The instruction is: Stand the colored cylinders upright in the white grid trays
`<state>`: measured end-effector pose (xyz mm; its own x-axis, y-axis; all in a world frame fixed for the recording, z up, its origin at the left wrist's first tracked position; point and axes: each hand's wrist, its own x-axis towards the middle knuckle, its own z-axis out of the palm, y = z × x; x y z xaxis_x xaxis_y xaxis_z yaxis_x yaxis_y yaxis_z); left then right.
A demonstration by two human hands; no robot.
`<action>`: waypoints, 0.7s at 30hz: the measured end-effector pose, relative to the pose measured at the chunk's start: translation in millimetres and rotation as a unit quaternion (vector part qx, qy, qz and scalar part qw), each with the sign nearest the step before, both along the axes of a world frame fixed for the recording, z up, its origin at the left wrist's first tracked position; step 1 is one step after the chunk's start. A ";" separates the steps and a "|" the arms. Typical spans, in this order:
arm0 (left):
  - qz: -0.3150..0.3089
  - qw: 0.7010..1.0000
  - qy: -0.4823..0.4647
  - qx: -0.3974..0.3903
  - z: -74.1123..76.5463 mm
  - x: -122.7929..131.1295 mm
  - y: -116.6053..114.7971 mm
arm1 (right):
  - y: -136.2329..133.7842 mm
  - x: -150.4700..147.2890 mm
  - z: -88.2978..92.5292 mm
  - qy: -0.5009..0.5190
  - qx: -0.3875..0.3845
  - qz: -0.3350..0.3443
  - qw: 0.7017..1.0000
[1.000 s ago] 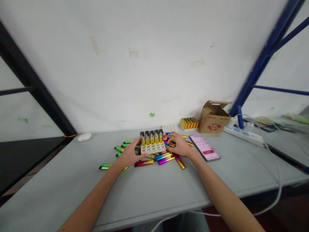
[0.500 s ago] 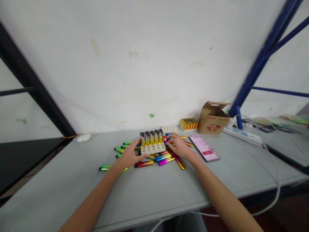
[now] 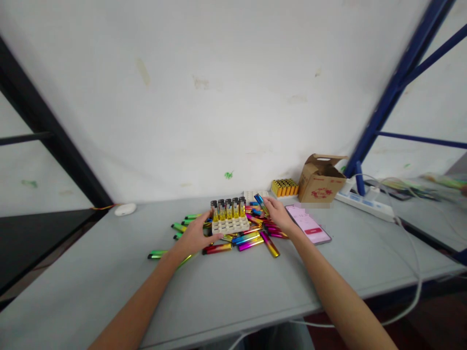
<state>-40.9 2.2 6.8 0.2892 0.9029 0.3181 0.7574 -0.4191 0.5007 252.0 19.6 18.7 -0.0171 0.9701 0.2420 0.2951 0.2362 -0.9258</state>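
My left hand grips the left side of a white tray with rows of holes. Several yellow lighters with dark tops stand upright in its back rows, while the front rows of holes show bare. In my right hand is a shiny blue-and-gold lighter, pinched and raised at a tilt above the pile. Loose metallic lighters in blue, purple, red and gold lie around the tray. To the left of it, green lighters are spread out, partly behind my left hand.
A second white holed tray lies by the wall. Beside it are a block of upright orange-yellow cylinders and an open cardboard box. A phone, a power strip with cables and a white case rest on the grey table.
My right hand has lifted a blue-and-gold lighter from the pile and moved slightly right. My left hand stays at the tray.
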 end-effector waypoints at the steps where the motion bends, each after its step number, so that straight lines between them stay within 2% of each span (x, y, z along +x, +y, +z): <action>1: -0.001 1.000 0.001 0.001 0.4 -0.2 -0.4 | 0.7 -2.0 -0.5 0.068 -0.037 0.012 0.997; 4: 0.001 1.000 0.006 0.000 1.2 -0.9 -1.4 | 1.1 -6.5 -0.9 0.223 -0.116 0.050 0.967; 8: 0.004 1.000 0.012 -0.001 0.1 -1.9 -1.0 | -2.8 -9.2 4.0 0.322 -0.148 0.079 0.932; 14: -0.004 1.000 0.014 0.009 -4.7 -3.4 2.0 | -8.6 -9.1 13.2 0.367 -0.175 0.092 0.909; 18: -0.005 1.000 0.010 0.014 -6.4 -3.5 3.2 | -8.5 -6.9 11.1 0.368 -0.173 0.107 0.907; 21: 0.000 1.000 0.015 0.009 -7.1 -3.8 3.9 | -7.7 -6.4 8.3 0.392 -0.173 0.131 0.894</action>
<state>-44.7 6.1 -0.3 0.2983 0.8970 0.3262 0.7720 -0.4277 0.4702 245.6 11.9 27.0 -0.2107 0.9769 -0.0348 -0.4995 -0.1382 -0.8552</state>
